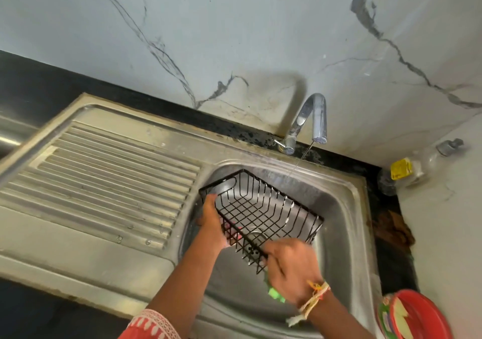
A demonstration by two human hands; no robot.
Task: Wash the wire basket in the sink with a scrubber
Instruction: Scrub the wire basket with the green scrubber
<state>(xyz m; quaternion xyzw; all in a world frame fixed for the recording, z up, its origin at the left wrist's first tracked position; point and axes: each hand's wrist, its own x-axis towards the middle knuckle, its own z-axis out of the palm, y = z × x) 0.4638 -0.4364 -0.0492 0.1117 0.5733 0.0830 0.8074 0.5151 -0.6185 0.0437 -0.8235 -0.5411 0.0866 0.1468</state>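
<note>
Right hand grips green scrubber; left hand holds wire basket.

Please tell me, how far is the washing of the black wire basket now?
Done: the wire basket is already held over the sink, and a thin stream runs from the tap. In hand: the left hand grips the basket's end; the right hand rubs the near corner with a green scrubber. Left: the remaining wires, then rinsing.
</note>
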